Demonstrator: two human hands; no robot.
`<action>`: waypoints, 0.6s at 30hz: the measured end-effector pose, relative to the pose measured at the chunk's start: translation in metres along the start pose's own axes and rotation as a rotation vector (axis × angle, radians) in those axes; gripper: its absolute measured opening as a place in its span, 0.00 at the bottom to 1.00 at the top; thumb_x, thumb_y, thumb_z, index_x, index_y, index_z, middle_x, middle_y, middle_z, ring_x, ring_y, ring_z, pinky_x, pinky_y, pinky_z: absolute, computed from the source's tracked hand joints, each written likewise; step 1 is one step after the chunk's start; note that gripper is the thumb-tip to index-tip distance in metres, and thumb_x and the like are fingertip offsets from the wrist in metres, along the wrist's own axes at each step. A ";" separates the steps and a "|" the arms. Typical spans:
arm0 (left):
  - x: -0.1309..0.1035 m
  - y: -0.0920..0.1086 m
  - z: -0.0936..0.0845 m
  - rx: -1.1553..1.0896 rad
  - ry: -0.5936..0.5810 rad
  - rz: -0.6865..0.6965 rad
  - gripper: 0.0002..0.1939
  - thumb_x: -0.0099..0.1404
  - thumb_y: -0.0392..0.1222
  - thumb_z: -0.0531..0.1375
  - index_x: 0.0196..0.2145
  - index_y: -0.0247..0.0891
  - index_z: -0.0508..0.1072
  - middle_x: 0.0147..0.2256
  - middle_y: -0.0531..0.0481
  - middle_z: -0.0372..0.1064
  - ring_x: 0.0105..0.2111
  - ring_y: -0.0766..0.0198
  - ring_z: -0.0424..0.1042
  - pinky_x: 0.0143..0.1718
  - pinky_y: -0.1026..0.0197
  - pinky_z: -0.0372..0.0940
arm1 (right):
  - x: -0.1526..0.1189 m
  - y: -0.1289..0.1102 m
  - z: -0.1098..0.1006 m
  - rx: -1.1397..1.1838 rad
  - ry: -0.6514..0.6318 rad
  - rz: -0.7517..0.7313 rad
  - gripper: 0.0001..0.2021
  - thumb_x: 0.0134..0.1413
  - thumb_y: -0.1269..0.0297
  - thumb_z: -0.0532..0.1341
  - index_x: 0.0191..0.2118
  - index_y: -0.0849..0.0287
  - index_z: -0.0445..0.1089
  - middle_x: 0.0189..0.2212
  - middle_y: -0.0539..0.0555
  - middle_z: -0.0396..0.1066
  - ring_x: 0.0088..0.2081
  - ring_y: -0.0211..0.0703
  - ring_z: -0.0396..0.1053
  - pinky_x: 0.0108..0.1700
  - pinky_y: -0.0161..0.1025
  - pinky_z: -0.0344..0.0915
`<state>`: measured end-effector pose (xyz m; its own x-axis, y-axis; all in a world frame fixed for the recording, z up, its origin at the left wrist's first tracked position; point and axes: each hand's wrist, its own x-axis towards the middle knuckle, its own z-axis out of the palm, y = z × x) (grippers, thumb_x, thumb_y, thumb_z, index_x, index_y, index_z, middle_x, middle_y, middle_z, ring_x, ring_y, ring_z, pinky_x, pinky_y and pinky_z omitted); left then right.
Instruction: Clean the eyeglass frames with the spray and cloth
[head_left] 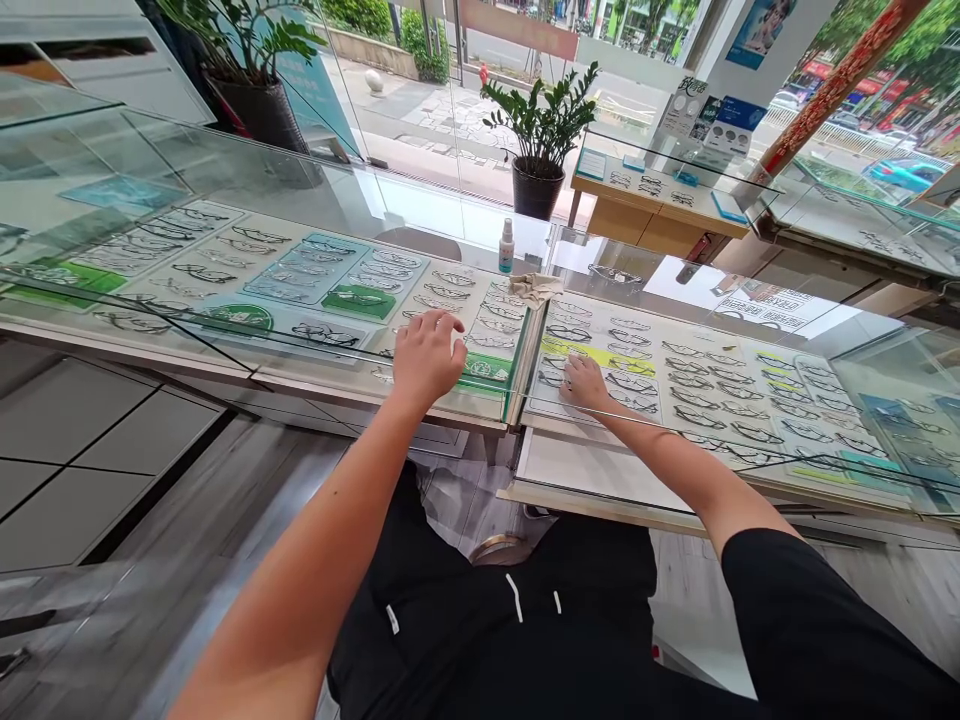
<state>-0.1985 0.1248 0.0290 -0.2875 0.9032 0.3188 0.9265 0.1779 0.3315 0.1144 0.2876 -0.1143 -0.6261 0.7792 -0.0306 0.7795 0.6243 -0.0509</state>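
My left hand [429, 352] rests at the front of the left glass display case [330, 205], fingers loosely bent, thumb apart, nothing seen in it. My right hand [585, 382] is over the front left part of the right case, among rows of eyeglasses [631, 384]. Its fingers are curled together beside a pair of glasses [553, 372]; whether they grip it is too small to tell. Between the hands runs the glass divider [521, 370] of the two cases. A crumpled beige cloth [535, 288] and an upright spray bottle [506, 247] stand behind it on the glass top.
More eyeglasses [289, 270] lie in rows on coloured mats in the left case. An open drawer or shelf [600, 475] juts out below the right case. Potted plants [538, 175] stand behind by the window, near another display table [649, 200].
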 end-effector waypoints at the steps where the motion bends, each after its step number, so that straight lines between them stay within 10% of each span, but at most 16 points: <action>1: 0.000 0.000 0.000 0.001 0.000 0.000 0.18 0.75 0.41 0.54 0.56 0.40 0.78 0.63 0.36 0.74 0.64 0.37 0.69 0.64 0.36 0.63 | 0.000 -0.001 -0.002 -0.001 -0.004 0.003 0.29 0.68 0.61 0.59 0.69 0.73 0.73 0.77 0.71 0.63 0.77 0.69 0.56 0.80 0.60 0.46; 8: -0.013 -0.001 0.001 -0.019 0.016 0.028 0.23 0.77 0.44 0.51 0.60 0.37 0.78 0.68 0.36 0.73 0.70 0.39 0.68 0.69 0.38 0.61 | -0.021 -0.029 -0.033 -0.010 -0.033 0.034 0.34 0.67 0.60 0.61 0.71 0.77 0.67 0.82 0.75 0.50 0.80 0.72 0.51 0.81 0.60 0.44; 13: -0.045 0.000 -0.001 -0.084 0.035 0.070 0.28 0.80 0.49 0.49 0.66 0.37 0.77 0.73 0.36 0.68 0.77 0.37 0.61 0.76 0.32 0.53 | -0.075 -0.058 -0.079 0.117 -0.286 -0.014 0.41 0.69 0.53 0.63 0.78 0.76 0.59 0.84 0.73 0.42 0.84 0.70 0.40 0.82 0.57 0.44; 18: -0.115 0.036 -0.065 -0.455 0.286 0.081 0.17 0.81 0.49 0.53 0.48 0.46 0.82 0.48 0.44 0.85 0.53 0.47 0.83 0.58 0.42 0.76 | -0.128 -0.066 -0.151 0.534 -0.722 -0.188 0.25 0.73 0.47 0.60 0.62 0.58 0.81 0.64 0.64 0.79 0.63 0.63 0.77 0.63 0.52 0.70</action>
<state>-0.1479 0.0017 0.0619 -0.3333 0.7531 0.5672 0.7678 -0.1323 0.6268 0.1464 0.1553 0.0436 -0.7429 0.3311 -0.5818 0.6625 0.4887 -0.5677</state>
